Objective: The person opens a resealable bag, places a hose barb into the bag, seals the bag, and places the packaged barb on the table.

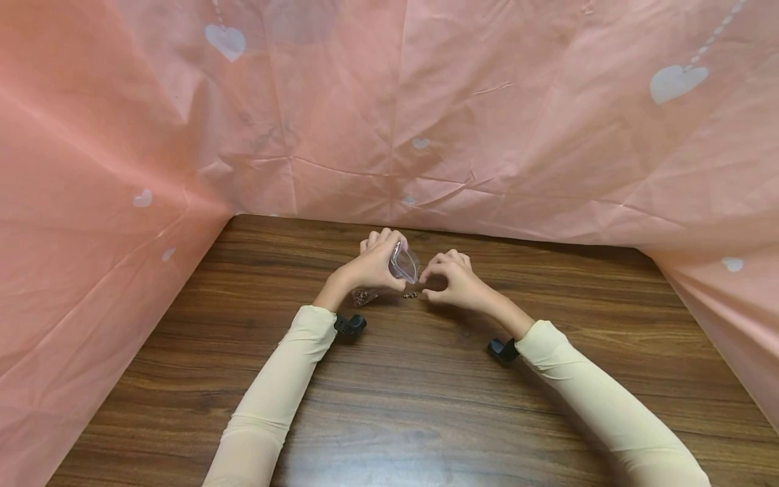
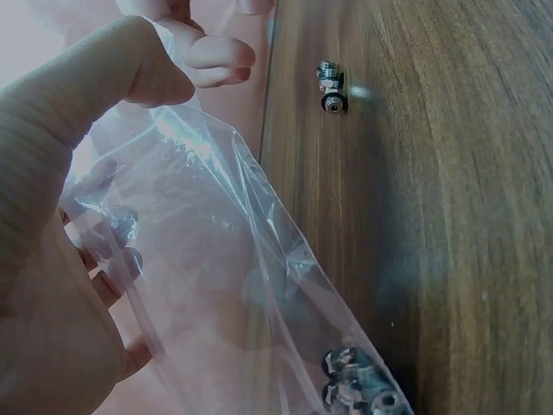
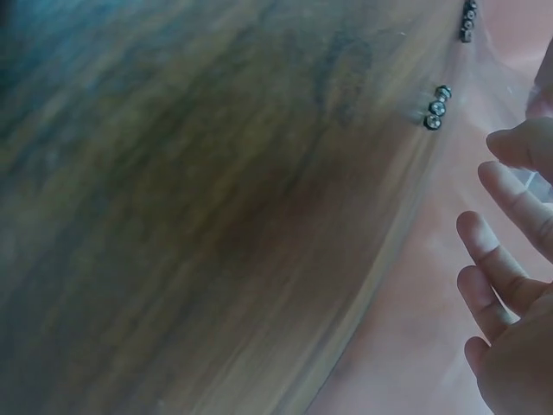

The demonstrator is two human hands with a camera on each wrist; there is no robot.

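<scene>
My left hand (image 1: 372,265) grips a clear zip bag (image 1: 406,264) near its top, and the bag's mouth gapes toward the right. Small metal pieces (image 2: 359,382) with dark rings lie at the bottom of the bag. On the wooden table beside the bag rest a few more of these metal pieces (image 1: 410,295), close together; they also appear in the right wrist view as a short row (image 3: 437,108). Just right of the bag's mouth is my right hand (image 1: 458,284), its fingers loosely bent and thumb apart, with nothing visible between them.
The brown wooden table (image 1: 389,392) extends around both hands. Pink sheeting (image 1: 341,122) with pale hearts hangs behind and along both sides of the table. A dark wrist camera (image 1: 350,326) sits on the left wrist and another camera (image 1: 502,350) on the right.
</scene>
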